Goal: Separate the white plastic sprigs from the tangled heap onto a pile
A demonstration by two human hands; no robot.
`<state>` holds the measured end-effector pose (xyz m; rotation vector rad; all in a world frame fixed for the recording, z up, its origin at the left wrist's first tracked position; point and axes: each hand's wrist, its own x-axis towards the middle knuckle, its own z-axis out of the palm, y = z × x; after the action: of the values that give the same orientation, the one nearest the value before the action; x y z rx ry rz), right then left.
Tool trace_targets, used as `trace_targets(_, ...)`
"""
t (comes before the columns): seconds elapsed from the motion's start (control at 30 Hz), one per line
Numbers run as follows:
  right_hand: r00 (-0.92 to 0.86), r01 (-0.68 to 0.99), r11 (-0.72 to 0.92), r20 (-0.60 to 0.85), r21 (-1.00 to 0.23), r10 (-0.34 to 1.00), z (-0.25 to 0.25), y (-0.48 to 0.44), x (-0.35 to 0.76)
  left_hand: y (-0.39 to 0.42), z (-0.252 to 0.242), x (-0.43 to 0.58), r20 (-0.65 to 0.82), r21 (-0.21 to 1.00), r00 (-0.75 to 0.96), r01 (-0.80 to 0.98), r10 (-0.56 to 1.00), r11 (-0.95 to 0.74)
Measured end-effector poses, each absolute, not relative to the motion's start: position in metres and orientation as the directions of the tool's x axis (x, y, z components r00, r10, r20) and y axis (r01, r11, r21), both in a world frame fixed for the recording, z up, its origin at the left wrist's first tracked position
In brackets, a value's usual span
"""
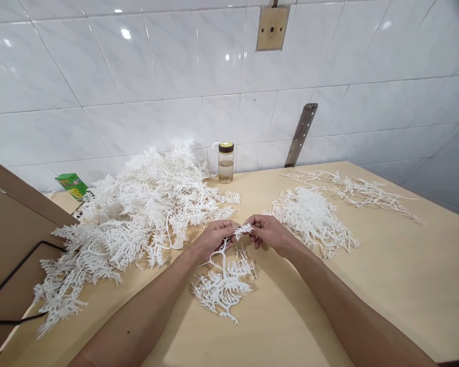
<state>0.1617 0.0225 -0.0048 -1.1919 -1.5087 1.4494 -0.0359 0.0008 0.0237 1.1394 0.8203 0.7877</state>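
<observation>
My left hand [214, 238] is closed on the stem of a white plastic branch frame [222, 285] that hangs down onto the pale wooden table [386, 265]. My right hand [270, 233] pinches a small white frond [244, 230] at the top of that frame, close to my left fingers. A big heap of the same white branch frames [137, 214] lies to the left. To the right of my hands sits a smaller pile of separated fronds [313, 216].
Bare white stalks [352, 191] lie at the back right. A glass jar with a brown lid [226, 163] stands against the tiled wall. A green carton [72, 184] sits at the back left. A brown board with a black cable [11, 244] borders the left side.
</observation>
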Motion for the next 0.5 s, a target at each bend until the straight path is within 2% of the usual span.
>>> trace_targets(0.1, -0.327, 0.148, -0.057, -0.104, -0.987, 0.939, -0.003, 0.021, 0.161, 0.001, 0.021, -0.038, -0.152, 0.962, 0.527, -0.115, 0.836, 0.248)
trace_targets(0.23, -0.371, 0.205, -0.023, -0.099, -0.978, 0.923, 0.003, 0.019, 0.166, 0.003, 0.018, -0.038, -0.155, 0.974, 0.492, -0.072, 0.857, 0.217)
trace_targets(0.4, -0.243, 0.21, 0.137, 0.085, -0.968, 0.966, 0.017, 0.017, 0.175, 0.002, 0.019, -0.035, -0.112, 0.994, 0.429, 0.033, 0.897, 0.108)
trace_targets(0.5, -0.261, 0.257, 0.194, 0.126, -0.947, 0.957, 0.024, 0.014, 0.177, 0.0, 0.02, -0.033, -0.091, 0.996, 0.408, 0.049, 0.908, 0.077)
